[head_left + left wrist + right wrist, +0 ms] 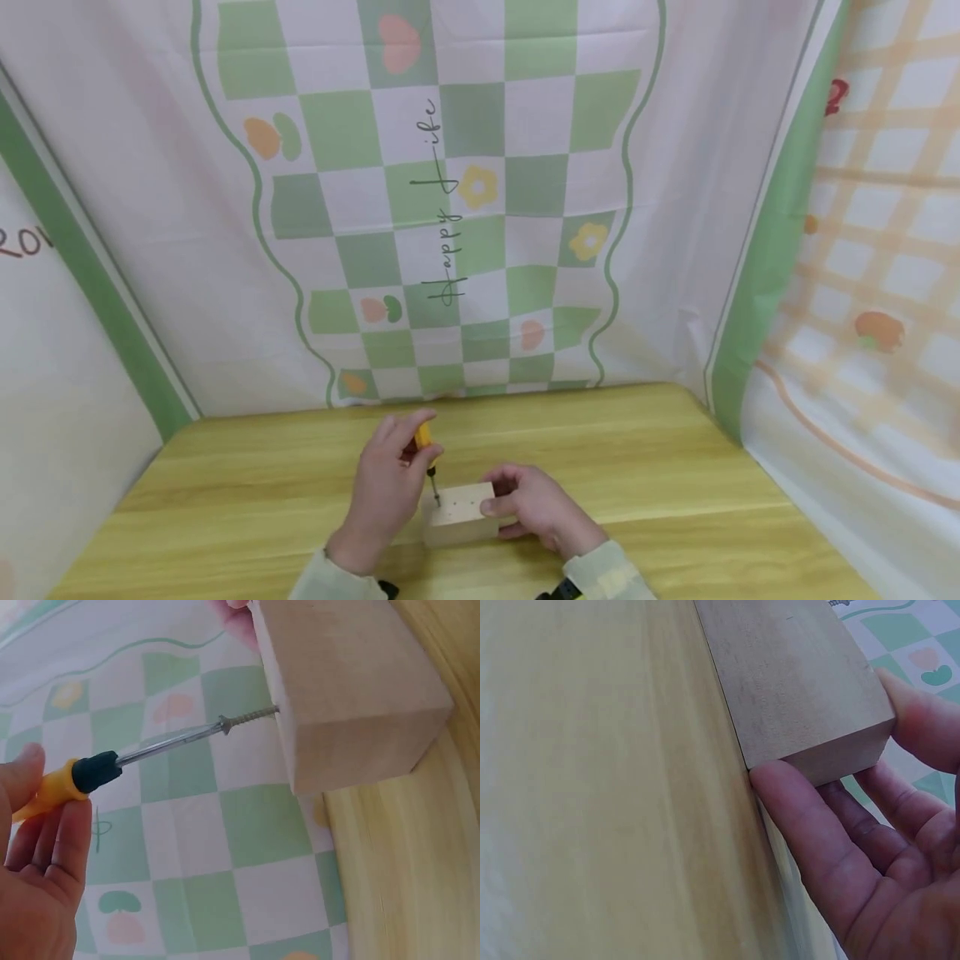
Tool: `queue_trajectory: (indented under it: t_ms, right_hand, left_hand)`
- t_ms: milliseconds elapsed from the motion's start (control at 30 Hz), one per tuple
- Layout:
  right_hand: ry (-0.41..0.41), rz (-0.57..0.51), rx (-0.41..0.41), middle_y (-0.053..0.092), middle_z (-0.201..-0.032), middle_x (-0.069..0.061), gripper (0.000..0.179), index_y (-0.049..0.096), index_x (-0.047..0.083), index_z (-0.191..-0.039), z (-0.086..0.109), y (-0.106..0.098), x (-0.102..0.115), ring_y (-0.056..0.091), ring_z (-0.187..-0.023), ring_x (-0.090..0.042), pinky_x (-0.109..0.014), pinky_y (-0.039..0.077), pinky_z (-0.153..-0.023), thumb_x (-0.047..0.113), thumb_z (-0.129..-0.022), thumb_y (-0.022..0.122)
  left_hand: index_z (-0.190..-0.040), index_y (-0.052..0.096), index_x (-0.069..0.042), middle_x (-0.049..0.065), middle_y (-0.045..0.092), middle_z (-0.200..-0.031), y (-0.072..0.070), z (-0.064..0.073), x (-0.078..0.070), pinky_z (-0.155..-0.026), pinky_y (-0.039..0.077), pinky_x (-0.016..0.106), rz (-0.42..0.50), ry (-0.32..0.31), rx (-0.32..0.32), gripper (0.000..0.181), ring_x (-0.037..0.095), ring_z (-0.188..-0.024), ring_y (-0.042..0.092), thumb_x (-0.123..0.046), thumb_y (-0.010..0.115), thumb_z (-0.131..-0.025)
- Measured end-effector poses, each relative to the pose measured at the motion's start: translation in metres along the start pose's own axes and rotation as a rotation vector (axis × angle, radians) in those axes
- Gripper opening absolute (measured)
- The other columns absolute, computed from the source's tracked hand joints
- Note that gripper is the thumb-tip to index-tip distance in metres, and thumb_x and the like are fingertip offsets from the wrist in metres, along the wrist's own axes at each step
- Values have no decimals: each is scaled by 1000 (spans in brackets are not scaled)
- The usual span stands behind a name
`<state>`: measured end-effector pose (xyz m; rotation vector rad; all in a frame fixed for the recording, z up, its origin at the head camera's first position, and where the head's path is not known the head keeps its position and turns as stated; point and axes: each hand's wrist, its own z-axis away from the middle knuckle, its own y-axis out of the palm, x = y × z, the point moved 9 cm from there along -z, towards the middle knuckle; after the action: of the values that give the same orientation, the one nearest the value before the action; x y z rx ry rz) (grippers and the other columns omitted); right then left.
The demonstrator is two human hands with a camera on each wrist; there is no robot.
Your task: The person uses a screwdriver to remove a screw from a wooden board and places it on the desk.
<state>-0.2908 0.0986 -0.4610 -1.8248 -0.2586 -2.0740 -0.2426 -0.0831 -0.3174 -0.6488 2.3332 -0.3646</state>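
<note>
Two bare hands work above a yellowish wood-grain table [675, 500], one on a tool and the other on a block. The left hand [386, 482] grasps a screwdriver with a yellow handle, a black collar and a slim metal shaft [67, 782], its thumb and curled fingers set around the handle. The screwdriver stands nearly upright in the head view, leaning slightly, its tip meeting the head of a grey metal screw with a threaded shank [251, 718]. The screw juts from the top face of a pale rectangular wooden block [463, 532], near the block's left end, with most of its thread exposed. Several small dark holes [454, 503] dot the same face, to the right of the screw.

The block lies on the table, near its front and between the hands. The right hand [531, 505] grips the block's right end, thumb on the top face and fingers around the end. Pale sleeves [611, 573] cover both forearms. Behind the table hangs a white cloth with green checks, fruit, yellow flowers and the lettering "Happy Life" [468, 121].
</note>
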Motion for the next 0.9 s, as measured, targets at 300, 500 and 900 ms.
queue_trajectory:
  t_ms: [300, 500, 900]
  right_hand:
    - [1, 1, -7, 61, -106, -13, 37, 63, -1, -119, 2, 0, 2, 63, -89, -27, -47, 60, -67, 2, -84, 77]
    - [16, -2, -2, 61, -106, -13, 36, 64, 0, -119, 3, -1, 3, 63, -90, -27, -47, 60, -67, 3, -85, 77]
    - [11, 9, -1, 62, -107, -13, 39, 61, -3, -122, 4, 0, 3, 63, -90, -26, -48, 59, -67, 3, -86, 76]
  left_hand:
    - [-138, 59, -18, 1, 65, -112, 4, 2, 9, -81, 57, 28, 255, -214, 227, 61, 19, -99, 65, 12, 70, -86]
    - [-133, 65, -22, -3, 71, -97, 0, 4, 11, -73, 59, 28, 274, -238, 198, 60, 18, -87, 68, 12, 70, -84]
    - [-126, 67, -12, -2, 60, -87, -1, 3, 5, -63, 56, 23, 50, -129, 40, 53, 10, -75, 61, 4, 82, -78]
